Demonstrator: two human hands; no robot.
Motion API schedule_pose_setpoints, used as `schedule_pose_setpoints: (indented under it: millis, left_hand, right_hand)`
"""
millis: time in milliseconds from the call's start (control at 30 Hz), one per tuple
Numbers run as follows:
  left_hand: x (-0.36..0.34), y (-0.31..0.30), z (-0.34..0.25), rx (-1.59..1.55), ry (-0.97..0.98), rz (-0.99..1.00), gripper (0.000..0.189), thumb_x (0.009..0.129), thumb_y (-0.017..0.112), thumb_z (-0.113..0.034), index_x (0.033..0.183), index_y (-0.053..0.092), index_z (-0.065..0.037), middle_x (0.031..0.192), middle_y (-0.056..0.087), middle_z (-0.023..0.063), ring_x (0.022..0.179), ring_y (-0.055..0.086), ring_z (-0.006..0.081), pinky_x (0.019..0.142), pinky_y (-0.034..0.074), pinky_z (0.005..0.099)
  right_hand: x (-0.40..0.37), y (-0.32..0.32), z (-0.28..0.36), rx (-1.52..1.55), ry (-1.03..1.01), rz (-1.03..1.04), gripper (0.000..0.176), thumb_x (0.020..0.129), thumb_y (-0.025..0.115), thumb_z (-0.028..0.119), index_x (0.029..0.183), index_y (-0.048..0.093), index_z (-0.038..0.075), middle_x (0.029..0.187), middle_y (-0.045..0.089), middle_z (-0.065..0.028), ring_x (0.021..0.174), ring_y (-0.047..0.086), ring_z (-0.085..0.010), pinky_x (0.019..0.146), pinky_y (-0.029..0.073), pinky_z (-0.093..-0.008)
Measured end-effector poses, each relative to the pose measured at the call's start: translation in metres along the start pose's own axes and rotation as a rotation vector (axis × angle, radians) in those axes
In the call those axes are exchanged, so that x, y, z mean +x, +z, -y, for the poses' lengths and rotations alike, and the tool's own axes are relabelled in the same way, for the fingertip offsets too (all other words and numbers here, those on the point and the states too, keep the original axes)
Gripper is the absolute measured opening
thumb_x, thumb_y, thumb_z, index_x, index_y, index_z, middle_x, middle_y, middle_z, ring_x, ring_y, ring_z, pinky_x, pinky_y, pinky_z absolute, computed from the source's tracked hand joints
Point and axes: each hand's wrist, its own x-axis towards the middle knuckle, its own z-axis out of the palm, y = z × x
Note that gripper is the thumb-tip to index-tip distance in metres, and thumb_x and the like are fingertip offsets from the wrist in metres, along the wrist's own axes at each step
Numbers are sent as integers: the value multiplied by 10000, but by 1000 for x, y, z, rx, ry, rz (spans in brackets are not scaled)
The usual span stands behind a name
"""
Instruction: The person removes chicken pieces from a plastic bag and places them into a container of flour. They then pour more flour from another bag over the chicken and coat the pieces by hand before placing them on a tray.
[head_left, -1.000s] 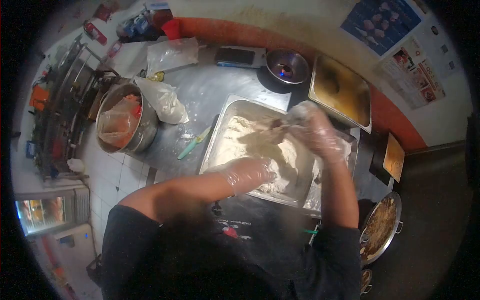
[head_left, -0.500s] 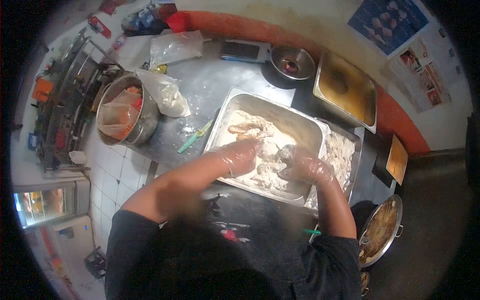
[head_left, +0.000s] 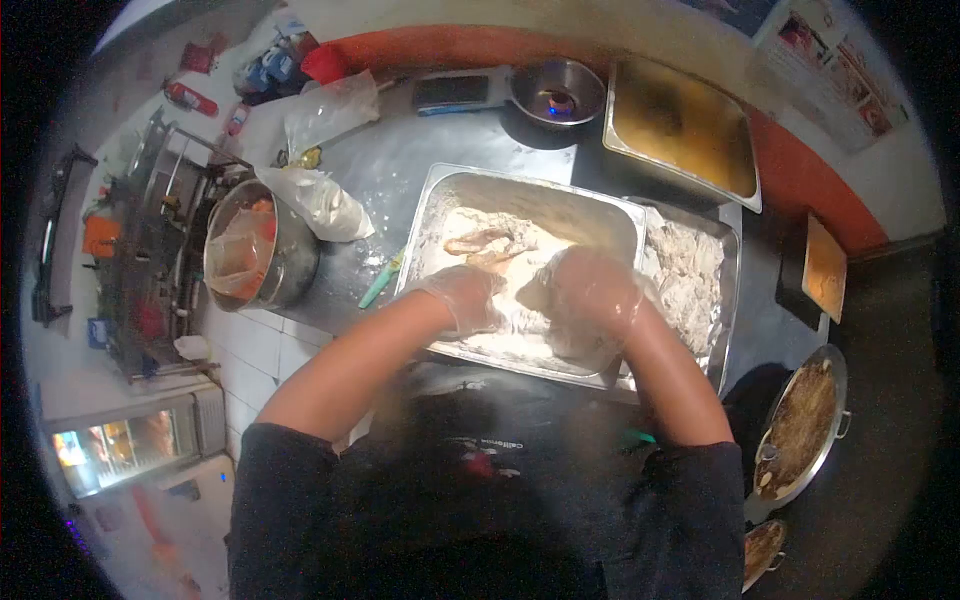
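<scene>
My left hand (head_left: 468, 298), in a clear plastic glove, is low over the white flour (head_left: 525, 318) in a deep metal tray (head_left: 535, 178). Its fingers curl inward and down, and what they close on is hidden. Just beyond its fingers lies a floured brownish piece that looks like chicken (head_left: 478, 242). My right hand (head_left: 597, 288), gloved the same way, is in the right half of the tray. Motion smears its fingers, so its grip cannot be made out.
A second tray of clumpy flour (head_left: 688, 270) adjoins on the right. Behind stand a deep pan of yellowish liquid (head_left: 685, 135) and a steel bowl (head_left: 558, 92). To the left are a pot (head_left: 290, 255), a flour bag (head_left: 322, 205) and a green-handled knife (head_left: 378, 284). A wide frying pan (head_left: 800, 430) sits right.
My right hand has turned and lifted, and a floured piece that showed at its fingers is no longer distinct. My left hand has drawn back left, and the whole view has shifted.
</scene>
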Motion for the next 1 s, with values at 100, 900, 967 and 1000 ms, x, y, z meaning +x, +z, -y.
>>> schedule_pose_setpoints:
  millis: [100,900,967,1000]
  left_hand:
    - [5,5,8,-56,-81,-91,668,805,796,-262,1390,597,-8,1288,681,242,1195,662,355,1032,517,417]
    - [-34,-12,-46,-805,220,-517,445,907,642,-127,1336,600,-17,1263,687,165,1180,652,295,1046,498,403]
    - [-24,-5,-36,-565,286,-581,453,913,597,-134,1354,594,-28,1269,678,187,1198,639,334,1061,484,420]
    - [-13,4,-14,-393,299,-626,466,913,590,-133,1367,587,-28,1285,669,195,1217,628,346,1075,476,427]
  right_hand:
    - [-7,17,-16,340,55,-299,324,876,683,320,926,752,8,922,725,-245,899,723,-402,828,576,-470]
    - [-24,54,10,521,88,-661,316,930,701,285,1025,670,-15,987,652,-265,944,653,-420,850,534,-513]
    - [-21,63,5,714,237,-499,315,935,703,295,989,650,-11,985,650,-271,925,648,-427,838,534,-516]
    - [-24,59,3,598,228,-517,263,919,681,249,954,667,-12,956,664,-261,897,662,-416,814,537,-508]
